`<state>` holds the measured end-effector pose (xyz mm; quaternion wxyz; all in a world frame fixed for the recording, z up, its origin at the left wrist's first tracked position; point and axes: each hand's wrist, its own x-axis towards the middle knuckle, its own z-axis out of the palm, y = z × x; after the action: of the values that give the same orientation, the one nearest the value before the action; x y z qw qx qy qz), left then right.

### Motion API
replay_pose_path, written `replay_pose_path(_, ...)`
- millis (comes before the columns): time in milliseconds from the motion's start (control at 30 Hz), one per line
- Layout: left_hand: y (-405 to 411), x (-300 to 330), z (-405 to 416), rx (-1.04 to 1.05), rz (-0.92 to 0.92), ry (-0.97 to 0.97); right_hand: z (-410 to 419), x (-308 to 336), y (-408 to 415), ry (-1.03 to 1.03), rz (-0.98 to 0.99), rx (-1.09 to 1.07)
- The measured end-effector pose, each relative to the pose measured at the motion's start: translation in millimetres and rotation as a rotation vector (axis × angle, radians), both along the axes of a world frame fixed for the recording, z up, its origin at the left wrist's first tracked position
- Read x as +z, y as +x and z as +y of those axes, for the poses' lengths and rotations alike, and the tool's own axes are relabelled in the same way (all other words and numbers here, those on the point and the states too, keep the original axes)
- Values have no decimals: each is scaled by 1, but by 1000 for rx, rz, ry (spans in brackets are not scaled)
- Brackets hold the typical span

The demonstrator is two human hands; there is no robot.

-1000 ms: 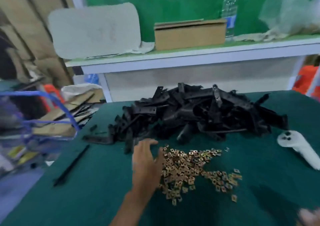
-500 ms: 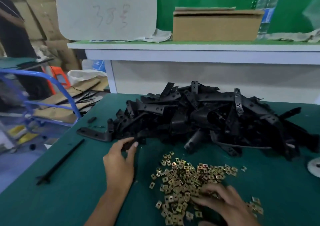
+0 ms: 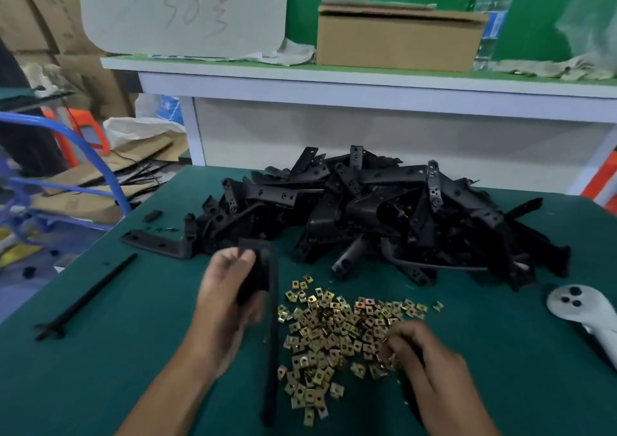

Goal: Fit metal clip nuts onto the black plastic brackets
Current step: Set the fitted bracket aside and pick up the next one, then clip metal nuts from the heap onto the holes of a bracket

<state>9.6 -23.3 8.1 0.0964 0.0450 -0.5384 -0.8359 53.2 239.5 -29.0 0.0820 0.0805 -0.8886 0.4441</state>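
Your left hand [image 3: 230, 288] grips one black bracket [image 3: 258, 275] mid-worktop; your right hand [image 3: 417, 352] pinches among the clip nuts [image 3: 334, 332] near the front edge. No nut looks fitted; the bracket heap [image 3: 367, 208] remains.

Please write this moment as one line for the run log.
left hand: holds black bracket | right hand: picking in clip nuts | fitting: not yet

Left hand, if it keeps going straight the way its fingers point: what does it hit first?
Probably the pile of black brackets. The left hand, gripping one bracket, points away from the person towards the pile's near edge, just beyond its fingertips. Depth is unclear from one view.
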Motion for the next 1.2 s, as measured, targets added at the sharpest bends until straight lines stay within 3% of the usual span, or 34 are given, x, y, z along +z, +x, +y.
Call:
replay_pose_path(67, 9, -7, 11, -277, -96, -35, 2, 4, 0, -193, -79, -29)
replay_pose_path(167, 23, -15, 25, -601, 3, -230, 6, 10, 0, -365, -157, 10)
replay_pose_path(267, 28, -21, 36, -520, 6, -368, 7, 10, 1, -458, -228, 34)
replay_pose_path(467, 38, -32, 53, -436, 71, -455, 4, 8, 1, -562, -245, 64)
replay_pose_path(767, 43, -40, 59, -504, 109, -544, 10, 9, 1, -477, -212, 47)
replay_pose_path(1000, 48, -40, 65, -625, 267, -626, 16, 16, 4, -541, -188, 216)
replay_pose_path(1200, 49, -40, 69, -528, 192, -381, 16, 13, 5, -527, -206, 306)
